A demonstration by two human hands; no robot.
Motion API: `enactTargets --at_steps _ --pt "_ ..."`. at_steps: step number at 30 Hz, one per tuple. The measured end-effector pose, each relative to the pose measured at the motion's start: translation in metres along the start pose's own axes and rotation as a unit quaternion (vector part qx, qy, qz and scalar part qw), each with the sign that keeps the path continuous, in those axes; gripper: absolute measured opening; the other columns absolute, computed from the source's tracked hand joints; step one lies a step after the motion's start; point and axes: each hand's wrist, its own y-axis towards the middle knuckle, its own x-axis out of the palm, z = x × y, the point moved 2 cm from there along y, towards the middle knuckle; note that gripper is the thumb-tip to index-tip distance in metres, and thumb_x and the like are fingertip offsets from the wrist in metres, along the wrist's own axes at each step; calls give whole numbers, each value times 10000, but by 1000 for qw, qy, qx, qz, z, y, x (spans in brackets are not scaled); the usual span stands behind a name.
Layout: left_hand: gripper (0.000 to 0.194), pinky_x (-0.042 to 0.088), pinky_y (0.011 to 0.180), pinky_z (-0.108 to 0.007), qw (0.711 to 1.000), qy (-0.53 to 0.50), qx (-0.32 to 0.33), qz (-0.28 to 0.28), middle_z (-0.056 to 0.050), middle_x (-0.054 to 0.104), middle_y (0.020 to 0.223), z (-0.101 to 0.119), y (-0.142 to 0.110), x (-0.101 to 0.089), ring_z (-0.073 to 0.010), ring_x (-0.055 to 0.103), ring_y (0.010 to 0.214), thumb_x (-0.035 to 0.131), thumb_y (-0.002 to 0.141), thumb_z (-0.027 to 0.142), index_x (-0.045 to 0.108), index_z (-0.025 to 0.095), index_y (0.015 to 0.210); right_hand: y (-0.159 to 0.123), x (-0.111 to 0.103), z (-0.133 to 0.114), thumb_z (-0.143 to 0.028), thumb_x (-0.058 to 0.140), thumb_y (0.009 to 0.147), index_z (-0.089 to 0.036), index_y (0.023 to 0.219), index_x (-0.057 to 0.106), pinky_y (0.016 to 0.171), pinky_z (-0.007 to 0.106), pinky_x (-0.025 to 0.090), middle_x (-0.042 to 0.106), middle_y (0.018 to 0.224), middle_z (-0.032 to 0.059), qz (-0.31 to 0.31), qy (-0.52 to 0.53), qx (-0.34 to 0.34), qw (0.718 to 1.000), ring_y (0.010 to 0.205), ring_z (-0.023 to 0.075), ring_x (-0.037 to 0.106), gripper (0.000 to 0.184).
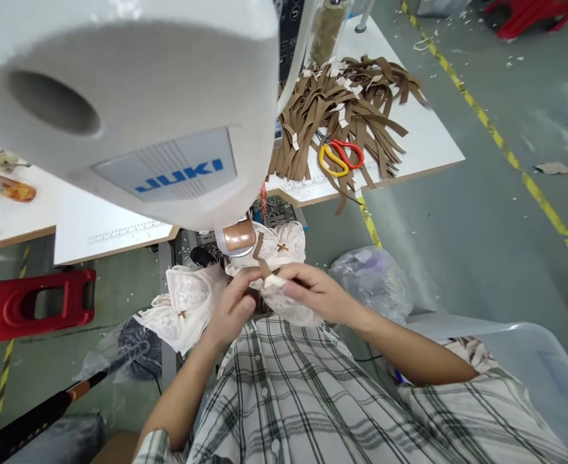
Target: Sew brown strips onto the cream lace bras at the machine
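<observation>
In front of my chest, both hands hold a white lace bra (pixel 291 309) below the sewing machine's head. My right hand (pixel 315 293) is closed on it, thumb pressed over the pale fabric. My left hand (pixel 233 304) pinches at the end of a brown strap (pixel 261 251) where it meets the bra's edge; the exact hold is partly hidden. Lace cups with a small brown bow (pixel 283 247) lie just beyond my fingers, near the machine's arm end. More white lace bras (pixel 187 303) hang in a pile left of my left hand.
The white JUKI sewing machine (pixel 168 129) fills the upper left. Many brown straps (pixel 332 109) and red-and-yellow scissors (pixel 340 158) lie on the white table (pixel 433 145). A red stool (pixel 37 303) stands left; a plastic bag (pixel 375 280) and clear bin (pixel 520 335) are at right.
</observation>
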Motion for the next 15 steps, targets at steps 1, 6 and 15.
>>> enactTargets --at_steps 1,6,15 --pt "835 434 1086 -515 997 58 46 -2 -199 564 1384 -10 -6 6 -348 532 1305 460 828 784 522 178 1399 -4 0 4 -477 587 913 -260 947 615 695 285 513 648 858 -2 78 62 17 995 749 148 616 221" --pt "483 422 1090 -565 949 285 106 83 -181 628 1314 -80 -24 44 -365 572 1273 637 842 494 640 245 1256 -28 5 5 -492 558 910 -332 1084 493 692 334 554 648 888 -18 223 219 91 945 752 172 657 245" --pt "306 481 1010 -479 926 321 66 187 -140 717 1176 -95 9 -47 -283 632 1170 487 929 248 719 201 1123 -47 -99 -2 -358 650 879 -303 1022 623 748 296 506 627 926 -12 415 71 -71 904 777 136 602 155"
